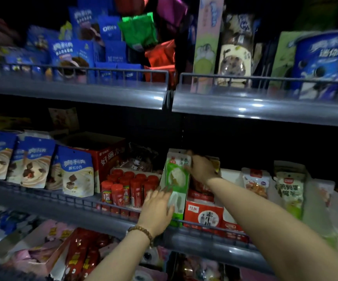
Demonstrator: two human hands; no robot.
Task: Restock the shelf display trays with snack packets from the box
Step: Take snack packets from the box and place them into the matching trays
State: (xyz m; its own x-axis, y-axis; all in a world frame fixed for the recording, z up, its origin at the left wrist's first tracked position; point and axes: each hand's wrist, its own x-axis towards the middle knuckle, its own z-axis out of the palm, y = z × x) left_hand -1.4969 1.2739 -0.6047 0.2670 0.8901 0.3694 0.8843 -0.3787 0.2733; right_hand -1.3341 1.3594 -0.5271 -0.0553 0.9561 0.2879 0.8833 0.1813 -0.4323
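A green-and-white display tray (178, 214) stands on the middle shelf behind its wire rail. Green-and-white snack packets (176, 171) stand upright in it. My left hand (157, 209), with a bead bracelet at the wrist, grips the tray's lower front. My right hand (201, 167) reaches in from the right and holds the top of the packets. The source box is not in view.
Red tubes (129, 187) stand left of the tray, and red boxes (203, 216) sit right of it. Blue pouches (77, 171) fill the shelf's left end. White packets (289, 187) stand at the right. The upper shelf (73, 88) holds blue biscuit packs. More goods lie below.
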